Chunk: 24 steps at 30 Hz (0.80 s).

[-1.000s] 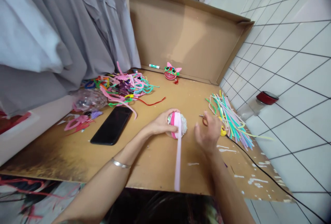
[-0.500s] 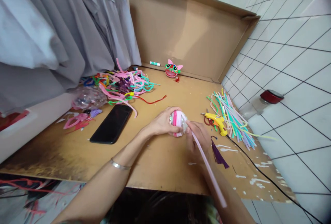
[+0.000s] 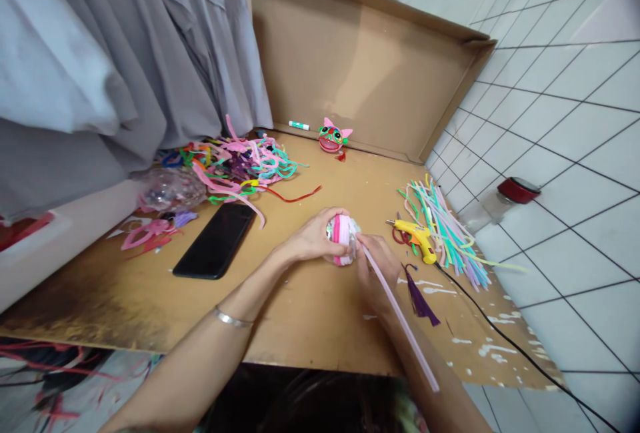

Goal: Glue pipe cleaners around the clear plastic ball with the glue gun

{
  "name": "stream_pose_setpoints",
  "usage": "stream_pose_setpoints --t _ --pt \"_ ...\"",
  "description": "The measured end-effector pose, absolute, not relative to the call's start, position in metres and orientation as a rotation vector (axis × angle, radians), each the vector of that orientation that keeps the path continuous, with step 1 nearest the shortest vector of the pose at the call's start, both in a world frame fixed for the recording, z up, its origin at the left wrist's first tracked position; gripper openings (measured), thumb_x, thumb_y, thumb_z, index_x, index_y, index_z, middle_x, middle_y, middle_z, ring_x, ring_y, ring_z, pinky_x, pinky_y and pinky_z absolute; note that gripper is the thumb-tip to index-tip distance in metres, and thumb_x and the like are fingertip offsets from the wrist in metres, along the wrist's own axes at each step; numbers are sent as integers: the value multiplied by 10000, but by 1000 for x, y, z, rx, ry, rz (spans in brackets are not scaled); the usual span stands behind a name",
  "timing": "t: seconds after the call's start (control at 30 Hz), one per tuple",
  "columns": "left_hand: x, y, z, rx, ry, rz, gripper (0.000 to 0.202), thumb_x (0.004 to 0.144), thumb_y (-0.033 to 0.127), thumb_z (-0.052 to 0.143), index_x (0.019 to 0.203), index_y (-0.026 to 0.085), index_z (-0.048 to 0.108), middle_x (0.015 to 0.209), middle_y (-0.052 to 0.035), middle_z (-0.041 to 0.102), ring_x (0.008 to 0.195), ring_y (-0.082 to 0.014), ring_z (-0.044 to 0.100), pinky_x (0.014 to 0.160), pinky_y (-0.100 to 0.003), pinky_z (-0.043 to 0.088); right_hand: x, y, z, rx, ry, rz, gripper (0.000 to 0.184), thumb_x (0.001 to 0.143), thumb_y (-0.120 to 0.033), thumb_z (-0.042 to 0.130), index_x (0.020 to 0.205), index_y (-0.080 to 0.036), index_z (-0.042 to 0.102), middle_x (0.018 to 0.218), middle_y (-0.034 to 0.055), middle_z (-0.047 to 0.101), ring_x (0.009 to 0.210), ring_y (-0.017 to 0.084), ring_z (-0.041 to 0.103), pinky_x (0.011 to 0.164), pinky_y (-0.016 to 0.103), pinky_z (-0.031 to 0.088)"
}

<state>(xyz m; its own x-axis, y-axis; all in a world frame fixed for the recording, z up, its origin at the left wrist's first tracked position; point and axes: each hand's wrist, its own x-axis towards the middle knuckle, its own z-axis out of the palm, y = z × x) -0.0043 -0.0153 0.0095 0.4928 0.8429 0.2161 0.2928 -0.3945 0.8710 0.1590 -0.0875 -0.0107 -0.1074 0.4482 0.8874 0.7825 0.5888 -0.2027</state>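
My left hand is wrapped round a clear plastic ball that has pink and pale bands round its middle. In my right hand the fingers pinch a long pale pink pipe cleaner near its upper end, at the ball's right side. The pipe cleaner's free length slants down over my right forearm. Whether its tip touches the ball is hidden by my fingers. Right of my right hand lie a yellow glue gun and a purple tassel.
Pastel pipe cleaners lie bundled at right. At left are a tangled colourful heap and a black phone. Behind, a pink animal-face ornament and a marker sit by the cardboard wall. The glue gun's cord trails to lower right.
My right hand has shifted slightly left, closer against the ball, with the pipe cleaner still pinched. My left hand keeps its hold on the ball. The view has tilted a little.
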Motion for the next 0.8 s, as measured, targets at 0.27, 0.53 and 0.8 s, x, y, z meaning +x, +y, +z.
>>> stream_pose_setpoints --t 0.27,0.53,0.8 --pt "-4 -16 10 1916 931 849 744 563 267 756 1269 173 541 1207 -73 608 1091 -258 591 1020 -392 459 160 -85 -14 -990 -1736 -380 203 878 -103 584 1052 -174 663 877 99 724 804 186 690 736 319 580" --pt "-4 -16 11 1884 920 838 748 570 290 759 1267 145 531 1196 -97 617 1115 -272 582 1046 -416 439 163 -82 -16 -955 -1769 -399 218 882 -139 581 1072 -181 678 875 95 729 800 183 691 733 313 573" --pt "-5 -16 10 1888 932 833 761 580 296 764 1286 148 523 1228 -99 608 1130 -272 581 1050 -424 442 163 -84 -14 -993 -1795 -397 206 886 -150 580 1054 -189 692 873 92 711 801 184 677 725 314 571"
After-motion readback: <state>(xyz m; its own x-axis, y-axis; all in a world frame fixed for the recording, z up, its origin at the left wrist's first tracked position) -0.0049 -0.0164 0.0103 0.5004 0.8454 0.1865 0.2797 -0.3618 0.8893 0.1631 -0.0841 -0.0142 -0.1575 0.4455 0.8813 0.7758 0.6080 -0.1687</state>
